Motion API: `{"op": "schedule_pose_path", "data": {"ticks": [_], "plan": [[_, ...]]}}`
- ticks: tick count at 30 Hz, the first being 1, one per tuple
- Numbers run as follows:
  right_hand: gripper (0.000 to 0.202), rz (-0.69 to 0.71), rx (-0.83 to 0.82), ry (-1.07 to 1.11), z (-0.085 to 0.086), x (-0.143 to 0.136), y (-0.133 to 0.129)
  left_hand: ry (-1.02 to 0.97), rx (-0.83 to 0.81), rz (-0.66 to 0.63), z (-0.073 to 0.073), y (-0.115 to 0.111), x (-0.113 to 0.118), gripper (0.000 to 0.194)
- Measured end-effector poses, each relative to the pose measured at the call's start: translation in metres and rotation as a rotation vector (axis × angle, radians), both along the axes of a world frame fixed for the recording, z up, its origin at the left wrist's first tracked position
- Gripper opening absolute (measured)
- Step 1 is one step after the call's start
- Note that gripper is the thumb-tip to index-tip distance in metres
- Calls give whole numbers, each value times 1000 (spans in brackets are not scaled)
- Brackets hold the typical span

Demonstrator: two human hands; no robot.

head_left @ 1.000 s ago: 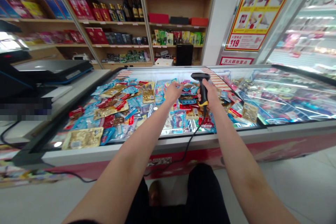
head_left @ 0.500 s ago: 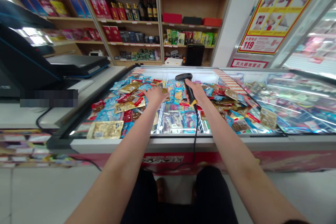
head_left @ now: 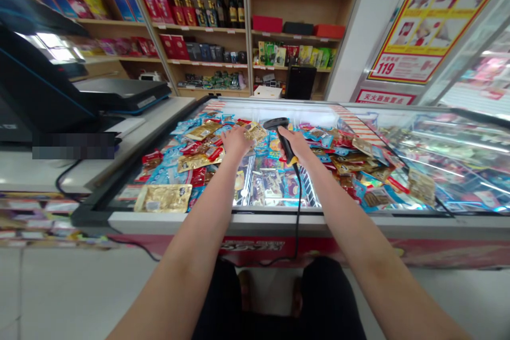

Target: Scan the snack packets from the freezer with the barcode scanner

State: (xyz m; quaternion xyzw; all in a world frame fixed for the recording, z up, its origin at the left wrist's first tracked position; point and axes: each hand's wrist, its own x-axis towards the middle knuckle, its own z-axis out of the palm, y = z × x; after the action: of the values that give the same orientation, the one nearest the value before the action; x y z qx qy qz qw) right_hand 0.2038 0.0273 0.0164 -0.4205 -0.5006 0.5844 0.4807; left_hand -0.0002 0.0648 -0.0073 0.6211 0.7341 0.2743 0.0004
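In the head view, my right hand [head_left: 294, 143] is wrapped round the handle of a black barcode scanner [head_left: 283, 141] with a yellow part at its base. A cable runs down from it over the front of the chest freezer. My left hand [head_left: 236, 141] grips the edge of a gold snack packet [head_left: 257, 130], just left of the scanner's head. The fingertips are partly hidden behind the hand. Blue, red and gold packets [head_left: 203, 146] lie heaped on the glass around my left hand. Another heap of packets [head_left: 354, 156] lies right of the scanner.
The chest freezer [head_left: 358, 219] stands before me, with a wire basket [head_left: 249, 175] of packs showing under the glass. A counter [head_left: 71, 172] with a dark checkout machine [head_left: 32, 79] is at left. Shelves [head_left: 207, 29] of boxes and bottles stand behind.
The gold packet at my left hand has been raised and turned, showing more of its face towards the scanner. The scanner is still in my right hand. The view has shifted slightly.
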Motion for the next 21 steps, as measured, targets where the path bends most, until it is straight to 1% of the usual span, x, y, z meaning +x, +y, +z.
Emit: {"op": "schedule_pose_path", "data": {"ticks": [3,5,10,17,21], "plan": [[38,7,-12,9,-1,2,-2,-94,30,-23,2,2,-4,32],[39,11,-25,17,-1,3,-3,-183,48,-33,3,2,-5,29],[39,44,-26,13,1,5,-7,-338,163,-57,3,9,-11,20],[42,122,10,-33,6,8,-16,-724,197,-52,-8,26,-17,20],[44,142,27,-50,8,8,-19,-817,226,-31,-8,26,-17,19]]}}
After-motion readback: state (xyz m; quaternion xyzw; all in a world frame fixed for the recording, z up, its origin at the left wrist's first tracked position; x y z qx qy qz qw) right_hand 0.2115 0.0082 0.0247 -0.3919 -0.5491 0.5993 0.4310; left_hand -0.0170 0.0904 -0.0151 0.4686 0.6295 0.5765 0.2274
